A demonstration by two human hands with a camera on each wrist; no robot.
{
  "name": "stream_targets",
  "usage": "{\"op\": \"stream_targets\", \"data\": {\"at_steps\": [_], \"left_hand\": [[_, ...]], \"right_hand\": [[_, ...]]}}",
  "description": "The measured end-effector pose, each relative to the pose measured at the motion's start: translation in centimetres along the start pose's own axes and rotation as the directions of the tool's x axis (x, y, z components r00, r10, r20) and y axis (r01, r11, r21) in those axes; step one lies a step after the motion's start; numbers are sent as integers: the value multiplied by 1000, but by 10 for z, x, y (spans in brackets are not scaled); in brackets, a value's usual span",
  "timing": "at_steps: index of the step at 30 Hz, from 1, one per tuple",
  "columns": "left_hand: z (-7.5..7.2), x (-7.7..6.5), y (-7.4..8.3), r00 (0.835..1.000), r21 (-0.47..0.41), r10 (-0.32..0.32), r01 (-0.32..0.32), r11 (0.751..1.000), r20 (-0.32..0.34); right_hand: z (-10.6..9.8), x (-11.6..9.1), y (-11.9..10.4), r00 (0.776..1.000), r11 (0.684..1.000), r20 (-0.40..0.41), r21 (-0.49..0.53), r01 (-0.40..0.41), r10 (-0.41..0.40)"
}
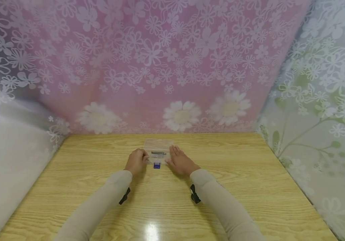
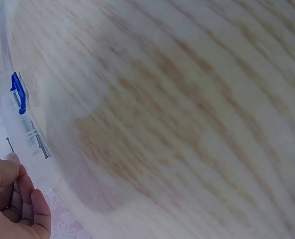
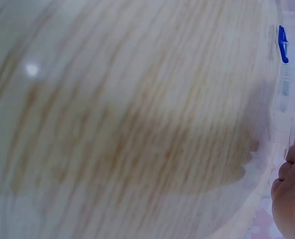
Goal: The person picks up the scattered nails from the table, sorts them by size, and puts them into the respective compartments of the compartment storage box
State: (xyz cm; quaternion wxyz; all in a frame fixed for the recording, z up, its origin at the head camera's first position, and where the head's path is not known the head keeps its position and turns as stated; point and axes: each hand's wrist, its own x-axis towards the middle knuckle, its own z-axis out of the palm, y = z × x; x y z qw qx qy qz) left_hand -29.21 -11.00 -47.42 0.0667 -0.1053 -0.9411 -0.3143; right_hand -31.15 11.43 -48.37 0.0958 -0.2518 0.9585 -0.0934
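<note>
A small clear plastic box [image 1: 162, 160] lies on the table with its clear lid [image 1: 158, 144] tipped back, away from me. Its blue latch [image 1: 156, 165] faces me, and thin dark nails [image 1: 158, 153] lie inside. At the box's left side is my left hand [image 1: 136, 161]; between thumb and forefinger it pinches a slim nail [image 2: 9, 145], whose head end sticks out. My right hand [image 1: 181, 161] rests along the right side of the box, fingers extended, thumb by the near corner. In the right wrist view the blue latch [image 3: 283, 45] shows beyond that thumb.
The wood-grain table [image 1: 235, 174] extends around the box on all sides. A pink floral curtain [image 1: 172, 67] hangs behind its far edge, with a pale patterned cloth [image 1: 320, 117] to the right and a whitish one [image 1: 13, 140] to the left.
</note>
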Motion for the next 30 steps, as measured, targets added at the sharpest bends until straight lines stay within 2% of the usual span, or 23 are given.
{"op": "stream_targets", "data": {"at_steps": [9, 22, 26, 30], "left_hand": [[2, 3, -2, 999, -22, 1, -2, 1000, -44], [4, 4, 0, 999, -55, 19, -20, 998, -30], [2, 4, 0, 999, -58, 24, -26, 998, -30], [-7, -2, -2, 999, -23, 34, -34, 999, 9]], "right_hand": [[1, -1, 3, 1000, 1000, -14, 5, 2, -2], [-1, -4, 10, 1000, 1000, -4, -13, 9, -9], [-1, -4, 11, 999, 998, -29, 58, 33, -31], [-1, -2, 11, 993, 988, -87, 128, 84, -73]]}}
